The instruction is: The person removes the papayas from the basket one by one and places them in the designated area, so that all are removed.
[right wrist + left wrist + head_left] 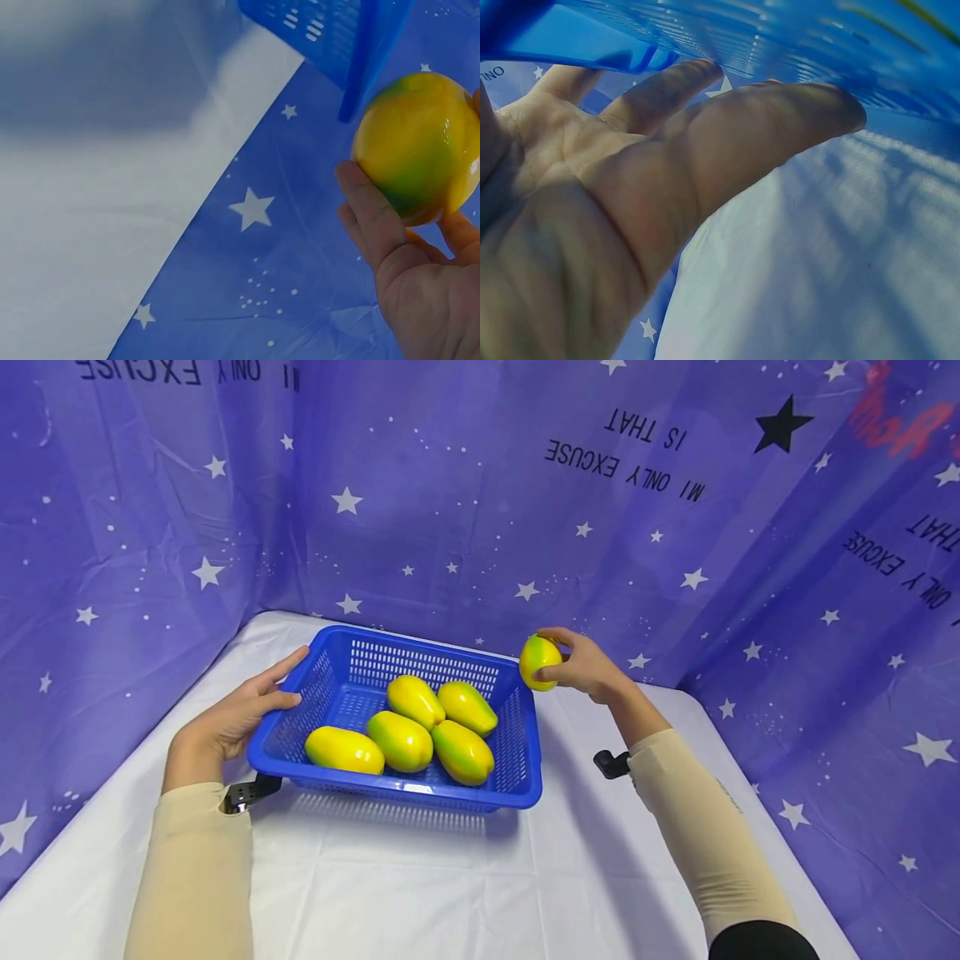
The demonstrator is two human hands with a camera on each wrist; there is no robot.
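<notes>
A blue plastic basket (408, 795) with slotted walls is tilted above the white cloth, its shadow beneath it. Several glossy yellow-green mangoes (400, 742) lie inside. My left hand (238, 714) grips the basket's left end, with thumb and index finger at the rim. From below, the left wrist view shows the palm of that hand and its thumb (780, 120) against the basket (780, 45). At the basket's far right corner, my right hand (581, 668) holds another mango (538, 660) between thumb and fingers. In the right wrist view this mango (416, 150) is close beside the basket's rim.
A white cloth (420, 893) covers the table. Purple curtains (465, 510) with white stars and lettering hang behind it and at both sides. Black wrist mounts (611, 764) stick out from the beige sleeves (697, 827).
</notes>
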